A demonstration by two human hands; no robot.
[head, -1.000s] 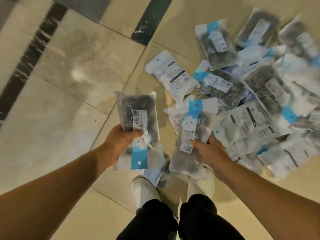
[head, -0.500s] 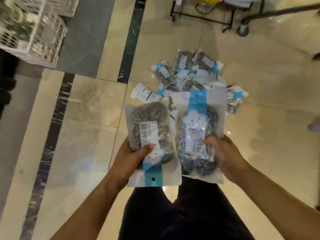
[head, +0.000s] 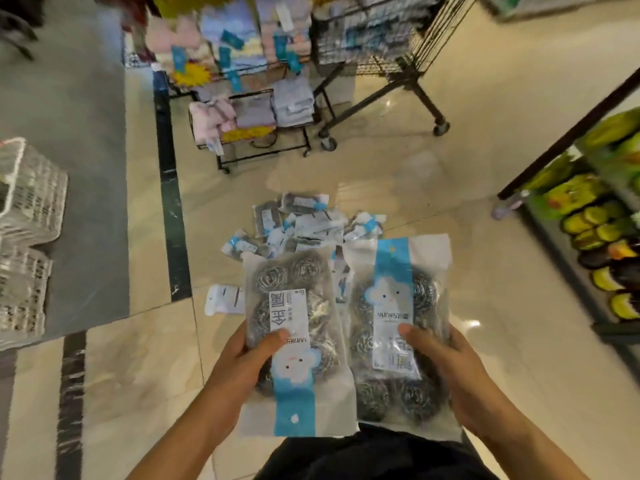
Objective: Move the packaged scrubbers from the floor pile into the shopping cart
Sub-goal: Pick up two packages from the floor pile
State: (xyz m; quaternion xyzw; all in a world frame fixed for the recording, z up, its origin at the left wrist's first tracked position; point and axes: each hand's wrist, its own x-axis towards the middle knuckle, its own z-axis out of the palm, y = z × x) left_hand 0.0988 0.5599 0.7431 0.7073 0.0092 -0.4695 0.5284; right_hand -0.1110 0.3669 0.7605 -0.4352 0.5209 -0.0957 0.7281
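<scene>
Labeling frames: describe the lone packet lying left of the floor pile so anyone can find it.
Start at the floor pile of scrubber packets ahead of the hands. Go to its near-left edge, beside the dark floor stripe. The lone packet lies apart there, plain white side up, partly hidden behind the left-hand pack.

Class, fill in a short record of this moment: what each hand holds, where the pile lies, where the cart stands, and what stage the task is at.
left hand: grips one scrubber pack
right hand: grips a second pack
floor pile: on the tiles beyond the hands
shopping cart: further off, upper middle
stage: two packs lifted, not yet in the cart
</scene>
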